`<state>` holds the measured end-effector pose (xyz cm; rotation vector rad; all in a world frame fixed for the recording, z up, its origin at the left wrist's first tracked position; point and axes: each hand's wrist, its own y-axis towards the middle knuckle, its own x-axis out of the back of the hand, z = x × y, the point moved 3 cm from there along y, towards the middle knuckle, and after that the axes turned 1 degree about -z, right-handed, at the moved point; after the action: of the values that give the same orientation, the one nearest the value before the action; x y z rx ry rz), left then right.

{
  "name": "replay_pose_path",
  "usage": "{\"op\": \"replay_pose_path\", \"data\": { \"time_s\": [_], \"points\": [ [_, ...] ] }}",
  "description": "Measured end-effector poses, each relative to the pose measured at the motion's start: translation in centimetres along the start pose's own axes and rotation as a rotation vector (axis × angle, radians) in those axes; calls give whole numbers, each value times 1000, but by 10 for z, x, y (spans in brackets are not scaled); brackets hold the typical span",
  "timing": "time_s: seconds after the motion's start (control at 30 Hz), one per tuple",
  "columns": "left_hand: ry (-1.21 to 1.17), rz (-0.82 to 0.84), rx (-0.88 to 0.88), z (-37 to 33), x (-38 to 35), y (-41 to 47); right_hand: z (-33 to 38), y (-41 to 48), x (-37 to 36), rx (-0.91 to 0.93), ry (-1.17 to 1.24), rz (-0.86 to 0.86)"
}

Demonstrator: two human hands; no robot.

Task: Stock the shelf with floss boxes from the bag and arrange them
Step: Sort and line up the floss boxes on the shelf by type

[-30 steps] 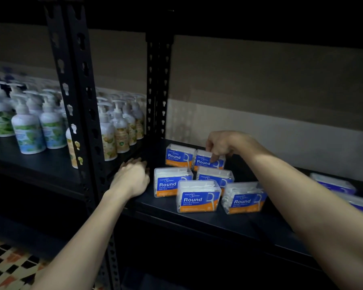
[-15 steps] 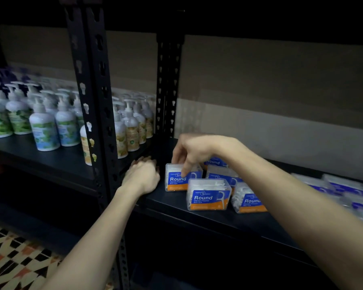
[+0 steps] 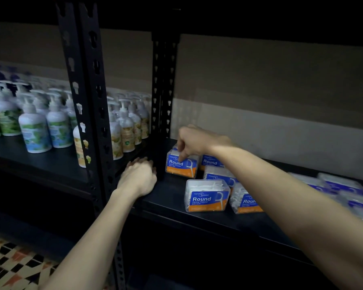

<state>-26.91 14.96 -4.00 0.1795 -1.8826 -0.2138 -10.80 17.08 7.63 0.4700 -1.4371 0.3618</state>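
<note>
Now right hand [image 3: 194, 143] slid box [image 3: 181, 165] back.

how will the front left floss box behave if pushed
The front left floss box looks stiff: its clear walls hold straight edges. Probably light, with thin picks inside. Sitting wide and flat on the shelf, it should slide rather than tip.

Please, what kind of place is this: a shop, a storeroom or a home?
Probably a shop or its stockroom. Black slotted metal shelving holds rows of identical pump bottles and many identical floss boxes, and the right hand grips one floss box.
</note>
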Motion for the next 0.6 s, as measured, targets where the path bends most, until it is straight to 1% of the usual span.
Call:
{"op": "replay_pose_path", "data": {
  "time_s": [0.23,0.37,0.4,0.5,0.53,0.6],
  "points": [
    [10,-8,-3,-2,1,-1,-10,4,-8,-26,-14,-69],
    [10,-11,1,-1,3,-2,-7,-13,12,-23,11,-110],
    [4,-12,2,-2,3,-3,-9,-23,23,-43,2,-71],
    [1,-16,7,-4,4,-4,-22,-57,49,-167,-46,204],
    [-1,-14,14,-5,4,-4,-26,-67,52,-206,-60,270],
    [5,-16,17,-5,4,-4,-31,-78,46,-261,-55,332]
  ]
}}
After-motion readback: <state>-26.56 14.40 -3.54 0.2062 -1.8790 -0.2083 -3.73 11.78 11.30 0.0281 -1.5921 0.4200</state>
